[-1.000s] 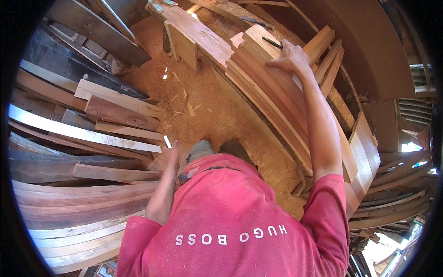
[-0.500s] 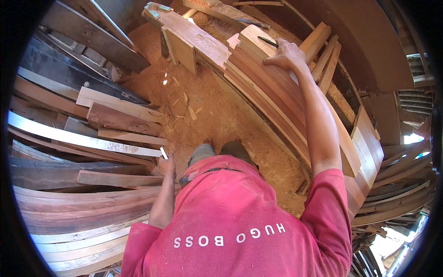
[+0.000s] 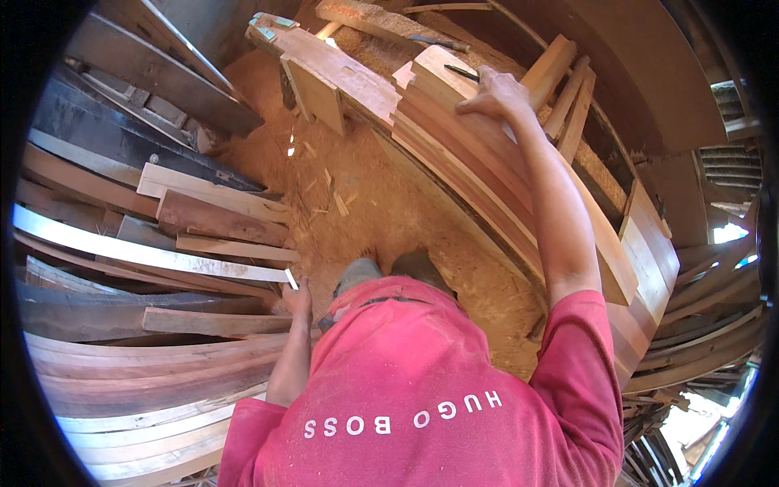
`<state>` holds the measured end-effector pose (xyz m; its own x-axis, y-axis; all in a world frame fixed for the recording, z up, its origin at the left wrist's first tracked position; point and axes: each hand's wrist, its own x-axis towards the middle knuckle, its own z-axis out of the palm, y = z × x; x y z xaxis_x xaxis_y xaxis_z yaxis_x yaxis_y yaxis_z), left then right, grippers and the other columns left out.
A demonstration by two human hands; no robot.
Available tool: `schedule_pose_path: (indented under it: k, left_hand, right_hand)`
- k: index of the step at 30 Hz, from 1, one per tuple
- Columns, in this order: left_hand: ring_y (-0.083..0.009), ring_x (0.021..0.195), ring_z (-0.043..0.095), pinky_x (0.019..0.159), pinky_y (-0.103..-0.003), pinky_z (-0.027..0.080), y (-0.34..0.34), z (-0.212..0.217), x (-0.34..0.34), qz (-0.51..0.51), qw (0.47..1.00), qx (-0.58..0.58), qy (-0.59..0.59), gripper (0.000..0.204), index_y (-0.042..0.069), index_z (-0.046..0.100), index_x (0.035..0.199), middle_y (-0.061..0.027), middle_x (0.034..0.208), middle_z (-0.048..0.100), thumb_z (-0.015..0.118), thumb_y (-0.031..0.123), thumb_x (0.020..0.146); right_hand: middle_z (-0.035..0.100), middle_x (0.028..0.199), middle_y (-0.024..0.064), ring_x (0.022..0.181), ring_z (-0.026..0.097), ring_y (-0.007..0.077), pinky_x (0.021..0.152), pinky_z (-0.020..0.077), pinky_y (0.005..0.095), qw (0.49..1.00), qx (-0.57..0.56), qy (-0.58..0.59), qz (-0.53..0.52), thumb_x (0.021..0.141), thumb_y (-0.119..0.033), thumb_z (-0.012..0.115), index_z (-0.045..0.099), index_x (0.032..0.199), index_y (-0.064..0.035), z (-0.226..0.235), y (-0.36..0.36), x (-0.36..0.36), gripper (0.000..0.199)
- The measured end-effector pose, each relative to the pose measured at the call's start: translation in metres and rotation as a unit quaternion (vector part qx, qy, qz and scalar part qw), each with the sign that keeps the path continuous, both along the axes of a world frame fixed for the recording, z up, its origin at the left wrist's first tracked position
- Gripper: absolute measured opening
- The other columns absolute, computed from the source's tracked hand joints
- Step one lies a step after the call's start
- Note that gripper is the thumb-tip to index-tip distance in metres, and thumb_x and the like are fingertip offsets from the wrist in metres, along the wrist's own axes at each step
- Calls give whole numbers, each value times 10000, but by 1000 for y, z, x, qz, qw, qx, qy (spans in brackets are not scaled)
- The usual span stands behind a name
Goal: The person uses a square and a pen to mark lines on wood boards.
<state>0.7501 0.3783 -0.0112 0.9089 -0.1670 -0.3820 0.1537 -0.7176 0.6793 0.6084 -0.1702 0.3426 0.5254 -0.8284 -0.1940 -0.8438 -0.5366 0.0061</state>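
My left hand (image 3: 297, 297) is low on the left, closed on the near end of a long silvery bar (image 3: 146, 253). A small white end piece shows at my fingers. The bar stretches away to the left over stacked boards. My right hand (image 3: 501, 93) rests on the far end of a pale wooden plank (image 3: 445, 79), thumb spread on its face. A black pen (image 3: 462, 73) sticks out to the left from between its fingers. Under the plank lies a stack of reddish boards (image 3: 475, 146).
Stacked planks (image 3: 154, 357) fill the left side. Sawdust and wood chips cover the floor (image 3: 349, 211). Offcut beams (image 3: 572, 97) lie right of my right hand. A small upright board (image 3: 322, 93) leans against the bench (image 3: 341, 69). More timber (image 3: 698, 349) is piled at the far right.
My left hand and the bar's end have shifted slightly right and down in the picture. The right hand keeps the pen and stays on the plank. The whole view has turned a little.
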Motion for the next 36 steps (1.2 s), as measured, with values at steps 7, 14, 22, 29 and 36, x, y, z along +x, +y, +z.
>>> schedule_pose_path:
  k: [7, 14, 22, 29, 36]
  left_hand:
    - [-481, 889, 671, 790, -534, 515, -23, 18, 14, -309, 944, 103, -47, 481, -50, 708, 958, -311, 943, 701, 747, 422, 872]
    - [-477, 812, 654, 727, -535, 509, -170, 138, -20, -615, 766, 97, -162, 385, -29, 712, 851, -263, 829, 671, 768, 352, 860]
    - [-400, 741, 634, 673, -486, 494, -328, 327, -180, -869, 431, -105, -221, 300, 26, 670, 839, -181, 777, 633, 785, 303, 852]
    - [-384, 691, 592, 648, -458, 465, -391, 413, -369, -917, 250, -241, -198, 337, 18, 595, 844, -184, 740, 582, 805, 281, 845]
    - [-417, 780, 624, 701, -477, 479, -431, 415, -491, -929, 155, -234, -240, 375, -23, 581, 843, -220, 821, 614, 803, 279, 848]
  right_hand:
    - [594, 1387, 173, 1293, 557, 376, 1082, 474, 500, 971, -154, -181, 29, 569, -806, 816, 503, 1462, -114, -13, 27, -22, 1172]
    - [726, 935, 157, 867, 710, 345, 765, 586, 433, 827, -142, -533, -103, 855, -332, 775, 731, 1019, -75, -15, 180, -146, 308]
    - [623, 723, -34, 658, 543, 65, 577, 456, 275, 548, -197, -610, -537, 971, -263, 710, 715, 936, -44, -116, 331, -341, 222]
    - [506, 713, -91, 642, 422, 27, 556, 331, 246, 363, -376, -585, -620, 981, -246, 728, 683, 934, -33, -140, 359, -430, 222]
    - [525, 719, -82, 639, 433, 37, 559, 345, 252, 321, -379, -594, -633, 969, -260, 743, 703, 947, -32, -153, 359, -466, 232]
